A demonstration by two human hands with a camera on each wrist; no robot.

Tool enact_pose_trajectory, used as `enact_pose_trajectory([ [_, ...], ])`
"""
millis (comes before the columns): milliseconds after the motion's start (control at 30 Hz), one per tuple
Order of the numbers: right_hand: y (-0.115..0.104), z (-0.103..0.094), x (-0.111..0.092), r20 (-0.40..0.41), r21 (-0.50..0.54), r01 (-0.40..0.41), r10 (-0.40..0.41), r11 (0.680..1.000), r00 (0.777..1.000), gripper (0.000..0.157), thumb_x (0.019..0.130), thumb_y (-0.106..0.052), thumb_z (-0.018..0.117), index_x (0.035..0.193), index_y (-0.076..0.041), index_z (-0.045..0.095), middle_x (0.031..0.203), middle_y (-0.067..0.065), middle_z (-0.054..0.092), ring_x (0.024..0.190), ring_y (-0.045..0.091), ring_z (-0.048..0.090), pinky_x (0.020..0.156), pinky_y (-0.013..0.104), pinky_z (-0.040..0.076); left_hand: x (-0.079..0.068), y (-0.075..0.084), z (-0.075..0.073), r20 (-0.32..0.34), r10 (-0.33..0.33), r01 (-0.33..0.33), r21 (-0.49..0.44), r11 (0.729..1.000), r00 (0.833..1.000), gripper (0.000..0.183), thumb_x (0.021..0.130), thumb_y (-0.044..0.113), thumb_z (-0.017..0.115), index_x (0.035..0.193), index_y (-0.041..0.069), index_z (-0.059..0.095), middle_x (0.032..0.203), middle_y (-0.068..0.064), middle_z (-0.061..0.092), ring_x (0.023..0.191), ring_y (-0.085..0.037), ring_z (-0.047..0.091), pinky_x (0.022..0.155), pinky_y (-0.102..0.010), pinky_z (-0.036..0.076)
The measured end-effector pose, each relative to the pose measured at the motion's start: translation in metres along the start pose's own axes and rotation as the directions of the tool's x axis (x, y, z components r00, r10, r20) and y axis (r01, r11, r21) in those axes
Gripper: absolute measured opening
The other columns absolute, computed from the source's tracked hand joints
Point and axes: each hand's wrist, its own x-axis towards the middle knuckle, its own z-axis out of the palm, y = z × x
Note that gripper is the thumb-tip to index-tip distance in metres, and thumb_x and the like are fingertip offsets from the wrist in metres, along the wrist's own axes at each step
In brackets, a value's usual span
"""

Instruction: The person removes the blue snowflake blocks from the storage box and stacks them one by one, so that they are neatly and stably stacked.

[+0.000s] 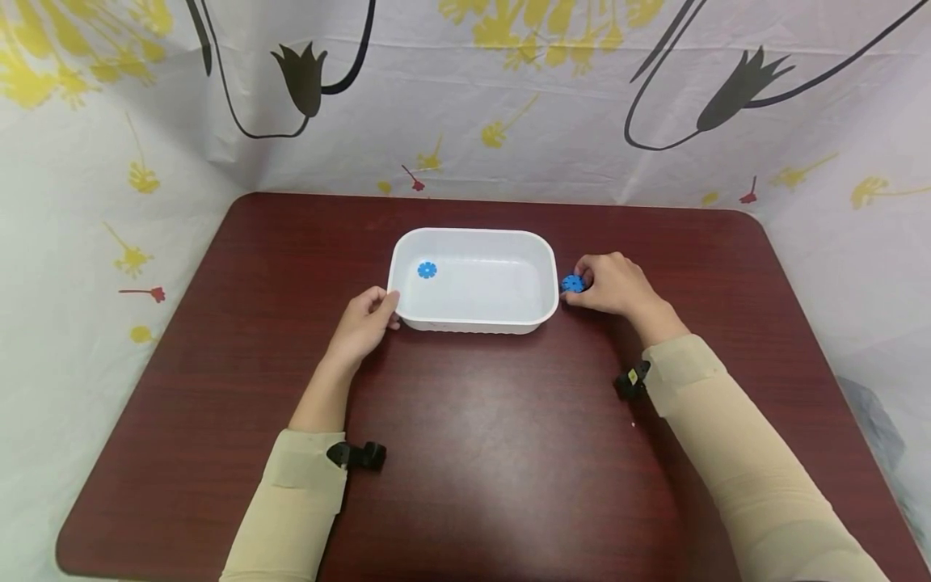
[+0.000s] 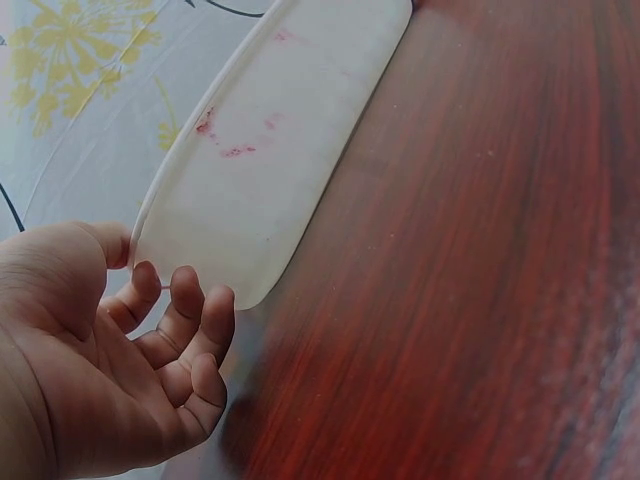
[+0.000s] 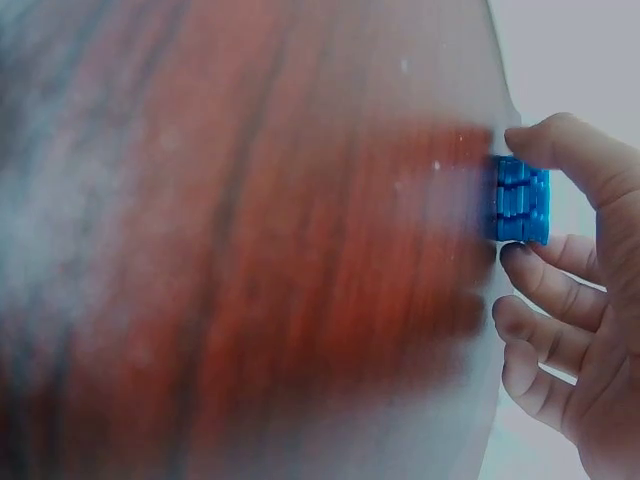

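A white plastic tub [image 1: 476,326] stands on the table, and one blue notched disc [image 1: 423,271] lies flat inside it near the left end. My left hand [image 1: 360,327] pinches the tub's left rim, thumb on top and fingers below, as the left wrist view also shows. Just off the tub's right end, my right hand [image 1: 614,284] holds a short stack of blue notched discs [image 1: 573,284]. In the right wrist view the stack [image 3: 522,200] sits between the thumb and the forefinger, right at the table surface, with the other fingers loosely bent.
The dark red wooden table [image 1: 494,453] has rounded corners. Behind and beside it hangs a white cloth [image 1: 451,105] printed with yellow and grey plants. Each sleeve carries a small black wrist camera, the left one [image 1: 367,456] and the right one [image 1: 631,381].
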Motion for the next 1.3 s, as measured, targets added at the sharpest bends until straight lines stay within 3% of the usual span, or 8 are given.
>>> enact_pose_trajectory([
  [133, 0.000, -0.002, 0.002, -0.023, 0.016, 0.004, -0.004, 1.000, 1.000, 0.055, 0.076, -0.049, 0.084, 0.106, -0.005, 0.069, 0.089, 0.008, 0.071, 0.083, 0.026, 0.064, 0.075, 0.049, 0.051, 0.000, 0.000, 0.000, 0.003, -0.002, 0.002, -0.001, 1.000, 1.000, 0.035, 0.106, 0.031, 0.053, 0.102, -0.003, 0.059, 0.091, -0.013, 0.062, 0.084, -0.023, 0.063, 0.085, -0.037, 0.053],
  [300, -0.004, -0.008, 0.007, -0.067, 0.048, 0.026, -0.023, 0.999, 0.998, 0.053, 0.084, -0.050, 0.077, 0.109, -0.004, 0.069, 0.090, 0.009, 0.072, 0.083, 0.026, 0.065, 0.075, 0.049, 0.051, 0.000, 0.000, 0.000, 0.007, -0.004, 0.004, -0.005, 1.000, 1.000, 0.035, 0.106, 0.031, 0.053, 0.103, -0.004, 0.059, 0.091, -0.013, 0.062, 0.084, -0.023, 0.063, 0.085, -0.038, 0.053],
  [667, -0.035, -0.025, 0.021, -0.282, 0.158, 0.064, -0.017, 0.985, 0.959, 0.024, 0.095, -0.029, 0.061, 0.101, -0.007, 0.067, 0.087, 0.010, 0.069, 0.078, 0.025, 0.060, 0.072, 0.042, 0.045, 0.000, 0.001, -0.001, 0.004, 0.010, -0.010, 0.005, 1.000, 1.000, 0.034, 0.106, 0.030, 0.052, 0.101, -0.003, 0.059, 0.091, -0.013, 0.063, 0.083, -0.022, 0.063, 0.084, -0.036, 0.053],
  [967, -0.063, -0.025, 0.031, -0.275, 0.160, 0.138, -0.090, 0.977, 0.957, 0.021, 0.093, -0.023, 0.063, 0.102, -0.005, 0.069, 0.085, 0.010, 0.069, 0.076, 0.024, 0.061, 0.070, 0.042, 0.046, 0.000, 0.000, 0.000, 0.002, 0.023, -0.023, -0.005, 1.000, 1.000, 0.032, 0.106, 0.028, 0.053, 0.100, -0.002, 0.060, 0.090, -0.014, 0.063, 0.082, -0.022, 0.064, 0.082, -0.034, 0.054],
  [1300, -0.087, -0.013, 0.043, -0.214, 0.156, 0.236, -0.201, 0.959, 0.956, 0.016, 0.091, -0.019, 0.066, 0.100, -0.006, 0.068, 0.083, 0.007, 0.068, 0.070, 0.021, 0.058, 0.065, 0.037, 0.045, 0.000, -0.002, 0.001, -0.003, 0.025, -0.025, -0.010, 1.000, 1.000, 0.031, 0.106, 0.027, 0.053, 0.099, -0.002, 0.060, 0.089, -0.014, 0.062, 0.081, -0.022, 0.063, 0.081, -0.035, 0.055],
])
